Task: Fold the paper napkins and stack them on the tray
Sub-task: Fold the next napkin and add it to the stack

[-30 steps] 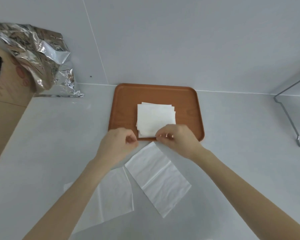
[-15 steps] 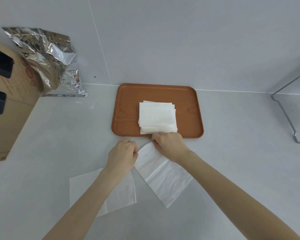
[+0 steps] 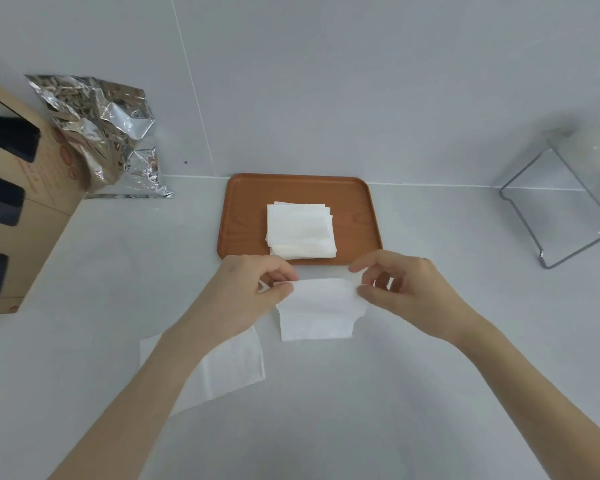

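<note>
A brown tray sits against the back wall with a stack of folded white napkins on it. Just in front of the tray, a white paper napkin is lifted off the counter, its top edge pulled over toward me. My left hand pinches its upper left corner and my right hand pinches its upper right corner. Another napkin lies flat on the counter, partly hidden under my left forearm.
A cardboard box with dark cut-outs stands at the left, with a crumpled foil bag behind it. A clear stand with a metal frame sits at the right by the wall.
Both hands left the stack on the tray, took hold of the angled napkin in front of it, turned it square and lifted its far edge up and toward me.
</note>
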`<state>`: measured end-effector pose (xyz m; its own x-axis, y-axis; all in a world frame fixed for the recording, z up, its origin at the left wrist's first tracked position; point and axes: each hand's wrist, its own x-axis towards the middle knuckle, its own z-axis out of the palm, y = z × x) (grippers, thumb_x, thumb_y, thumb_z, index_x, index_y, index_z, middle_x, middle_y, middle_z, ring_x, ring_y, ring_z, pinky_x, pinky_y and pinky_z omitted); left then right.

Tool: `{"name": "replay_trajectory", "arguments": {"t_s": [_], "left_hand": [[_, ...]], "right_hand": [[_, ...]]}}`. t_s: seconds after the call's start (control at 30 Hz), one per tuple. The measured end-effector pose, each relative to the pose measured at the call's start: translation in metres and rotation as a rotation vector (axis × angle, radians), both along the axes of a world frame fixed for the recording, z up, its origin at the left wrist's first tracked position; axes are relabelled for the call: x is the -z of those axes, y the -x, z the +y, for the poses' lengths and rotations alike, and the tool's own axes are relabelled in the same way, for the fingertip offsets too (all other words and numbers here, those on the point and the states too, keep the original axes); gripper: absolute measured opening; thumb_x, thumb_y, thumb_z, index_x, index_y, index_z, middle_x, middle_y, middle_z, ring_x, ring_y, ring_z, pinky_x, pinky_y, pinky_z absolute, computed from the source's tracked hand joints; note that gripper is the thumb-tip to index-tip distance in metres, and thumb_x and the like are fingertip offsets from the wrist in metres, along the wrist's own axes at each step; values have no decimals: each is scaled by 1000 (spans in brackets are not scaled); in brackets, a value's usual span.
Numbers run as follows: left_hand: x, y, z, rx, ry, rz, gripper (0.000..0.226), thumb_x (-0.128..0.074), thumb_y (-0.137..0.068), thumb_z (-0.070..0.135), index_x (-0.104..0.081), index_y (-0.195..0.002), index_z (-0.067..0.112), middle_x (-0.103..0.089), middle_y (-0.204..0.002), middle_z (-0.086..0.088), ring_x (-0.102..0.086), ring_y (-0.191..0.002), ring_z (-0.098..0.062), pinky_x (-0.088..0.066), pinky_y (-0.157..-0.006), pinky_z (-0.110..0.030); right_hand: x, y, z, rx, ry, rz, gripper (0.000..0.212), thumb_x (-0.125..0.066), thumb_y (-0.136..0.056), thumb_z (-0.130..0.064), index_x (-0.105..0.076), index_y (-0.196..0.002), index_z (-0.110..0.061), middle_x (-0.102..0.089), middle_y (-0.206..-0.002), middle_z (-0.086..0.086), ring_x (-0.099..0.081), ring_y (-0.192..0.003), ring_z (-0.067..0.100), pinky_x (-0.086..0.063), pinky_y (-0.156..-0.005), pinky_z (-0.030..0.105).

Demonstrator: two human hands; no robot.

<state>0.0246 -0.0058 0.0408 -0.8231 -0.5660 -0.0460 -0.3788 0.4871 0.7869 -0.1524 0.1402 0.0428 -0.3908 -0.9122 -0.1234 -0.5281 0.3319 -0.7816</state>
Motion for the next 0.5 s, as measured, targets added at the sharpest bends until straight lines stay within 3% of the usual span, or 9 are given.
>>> {"name": "replay_trajectory", "arguments": {"t_s": [0.07, 0.13, 0.2, 0.3, 0.4, 0.5], "left_hand": [[-14, -7, 4, 17, -19, 22, 12, -64, -79, 10, -69, -80, 21, -62, -69, 20, -55, -69, 16, -38, -60, 0], [-23, -11, 5, 34, -51, 49, 19, -66, -77, 12, -67, -73, 31, -65, -60, 18, -56, -67, 11, -39, -59, 0], [-25, -11, 0, 49, -57, 58, 24, -67, -76, 13, -65, -68, 36, -68, -66, 21, -57, -66, 7, -41, -62, -1], [-9, -1, -14, 25, -68, 25, 17, -68, -76, 13, -67, -71, 30, -67, -70, 10, -56, -66, 1, -42, -61, -2], [19, 13, -28, 2, -89, -27, 10, -68, -75, 12, -69, -75, 21, -68, -76, -4, -57, -66, -2, -42, -61, -1], [46, 23, -33, -10, -86, -71, 8, -68, -75, 9, -69, -77, 16, -67, -78, -7, -57, -64, -6, -41, -61, -1]], "right_hand": [[-10, -6, 9, -10, -1, -33, 20, -66, -80, -10, -66, -94, -24, -59, -72, -9, -51, -60, 1, -40, -57, 7], [-15, -10, 13, -11, 5, -59, 16, -68, -79, -10, -70, -88, -23, -60, -71, -11, -52, -59, 0, -39, -56, 8], [-15, -10, 12, -2, 21, -98, 10, -70, -76, -11, -72, -78, -21, -64, -71, -11, -52, -59, 2, -39, -56, 10], [-6, -3, 0, 49, 31, -186, 9, -72, -73, -10, -68, -69, -18, -64, -65, -14, -51, -59, 5, -41, -57, 14], [17, 4, -15, 104, 12, -277, 15, -70, -74, -4, -64, -68, -16, -56, -48, -20, -44, -45, -1, -35, -47, 6], [46, 9, -26, 167, -25, -274, 18, -70, -75, -3, -63, -67, -18, -55, -53, -13, -45, -44, -1, -36, -45, 6]]}}
